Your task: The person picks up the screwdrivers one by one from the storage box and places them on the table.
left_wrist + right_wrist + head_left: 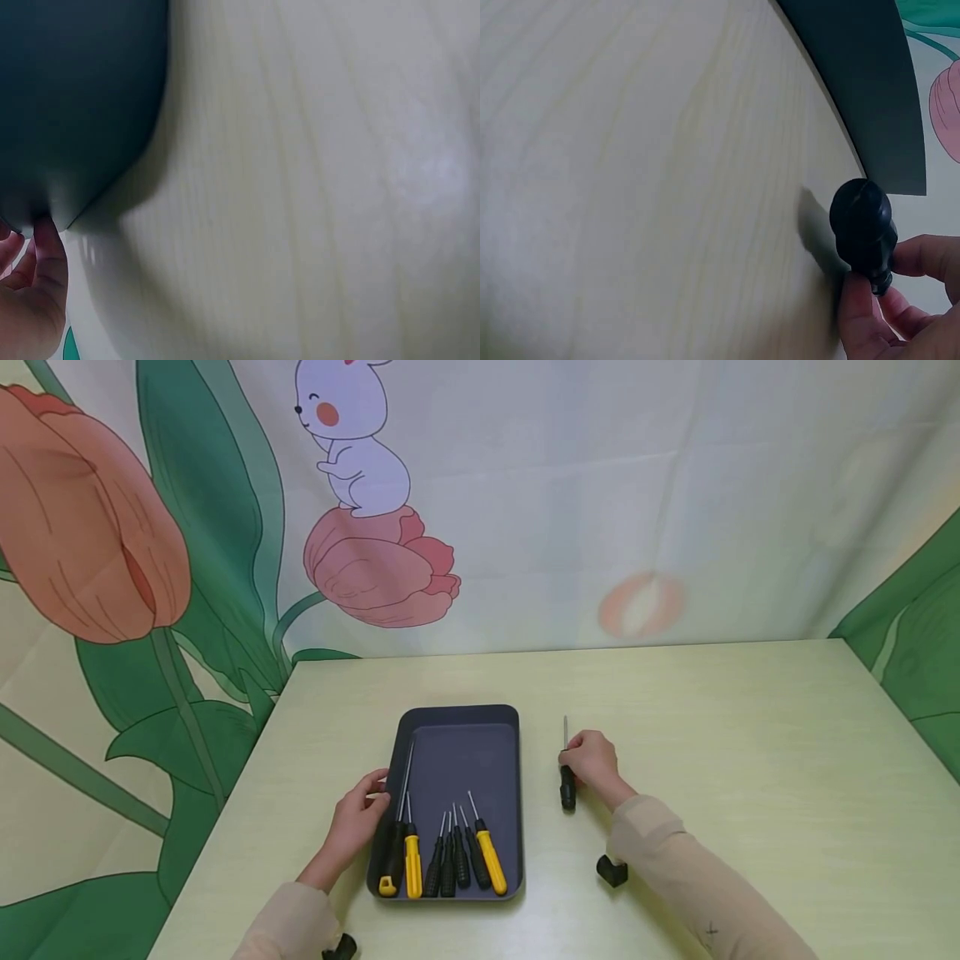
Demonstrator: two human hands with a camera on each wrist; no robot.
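The tabletop [750,727] runs past the right hand [592,760] to a slanting right edge, with its far edge meeting a printed cloth [540,535]. A strip of table lies between the dark tray [468,752] and the held screwdriver [568,789], and the left edge slopes away beyond the left hand [356,818]. The right hand pinches the screwdriver between thumb and fingers near the top of its black handle, shaft pointing toward the far edge, to the right of the tray. The left hand's thumb and fingers touch the tray's left side; whether they grip it or only rest against it, one cannot tell.

Inside the tray, seven screwdrivers lie with handles at the near end: a long black one with a yellow butt [393,860] along the left wall, a yellow-handled one [413,867] beside it, four small black ones [447,867] bunched together, and another yellow-handled one [491,862] on the right.

The table is pale and faintly grained. Large tulips [90,518] and a white rabbit [371,468] decorate the cloth.
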